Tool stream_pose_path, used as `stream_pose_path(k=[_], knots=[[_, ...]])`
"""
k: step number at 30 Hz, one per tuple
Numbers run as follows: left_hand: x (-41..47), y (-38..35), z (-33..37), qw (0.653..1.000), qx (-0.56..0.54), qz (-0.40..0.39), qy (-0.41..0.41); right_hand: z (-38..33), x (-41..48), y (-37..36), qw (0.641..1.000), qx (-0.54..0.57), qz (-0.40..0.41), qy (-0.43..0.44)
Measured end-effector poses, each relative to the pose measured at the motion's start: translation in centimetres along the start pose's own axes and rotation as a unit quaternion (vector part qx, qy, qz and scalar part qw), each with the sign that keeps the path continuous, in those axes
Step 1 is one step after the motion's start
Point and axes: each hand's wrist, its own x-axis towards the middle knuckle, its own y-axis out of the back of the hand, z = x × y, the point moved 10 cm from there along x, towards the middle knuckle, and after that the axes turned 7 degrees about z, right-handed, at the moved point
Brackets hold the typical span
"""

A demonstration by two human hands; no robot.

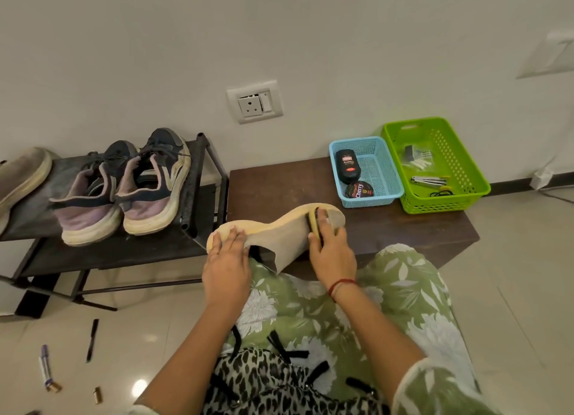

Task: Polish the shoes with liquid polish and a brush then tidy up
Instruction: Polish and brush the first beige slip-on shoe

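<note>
Shoe: a tan shoe [279,237] with a yellowish sole edge lies on its side across the person's lap and the near edge of a dark brown bench [388,228].
Brush: a yellow-backed brush [314,220] with black bristles is pressed against the shoe near its right end.
Right hand: the right hand [332,250] is wrapped around the brush, fingers curled over its back, with a red thread on the wrist.
Left hand: the left hand [226,259] holds the shoe's left end, fingers laid over it up to the sole edge and thumb beside the opening.
Blue basket: a blue basket [369,201] stands at the back of the bench and holds a black polish bottle [348,166] and a round polish tin [359,190].
Green basket: a green basket [447,201] stands just beside the blue one on the right, with small odds and ends inside.
Rack: a black shoe rack [198,178] to the left of the bench carries a pair of worn sneakers [149,194] and another tan shoe [21,178].
Floor: a black pen [92,340] and some batteries [46,368] lie on the tiles at lower left.
Wall: a socket [254,102] sits above the gap between rack and bench.
</note>
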Motion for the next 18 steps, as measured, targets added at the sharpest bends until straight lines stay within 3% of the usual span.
stream_pose_path(k=[3,4,6,9,11,13,16,17,18], knots=[[0.0,0.1,0.0,1.000,0.006,0.004,-0.003,-6.0,-5.1,-2.2,0.977,0.043,-0.095,0.187],[0.0,0.1,0.0,1.000,0.007,0.004,-0.005,-5.7,-4.8,-2.2,0.975,0.040,-0.080,0.203],[-0.1,0.1,-0.1,1.000,0.012,0.001,-0.008,-1.6,-0.9,-1.9,0.994,0.019,-0.038,0.102],[-0.1,0.1,-0.1,1.000,0.023,-0.004,-0.003,4.5,2.4,-2.2,0.993,0.032,-0.051,-0.099],[0.0,0.1,-0.1,1.000,0.015,-0.004,0.014,3.9,1.4,-2.3,0.993,0.030,-0.026,-0.107],[0.0,0.2,-0.1,1.000,0.003,0.000,0.026,0.4,-0.6,-1.9,0.998,0.052,0.020,-0.028],[0.1,0.2,-0.6,0.999,-0.009,0.003,0.034,-5.9,-3.4,-3.2,0.979,0.037,-0.012,0.199],[0.1,0.2,-0.8,0.999,-0.011,0.006,0.031,-6.1,-2.8,-3.1,0.974,0.010,0.000,0.227],[0.0,0.3,-0.9,1.000,-0.012,0.009,0.025,-4.9,-1.4,-2.9,0.979,-0.020,0.013,0.202]])
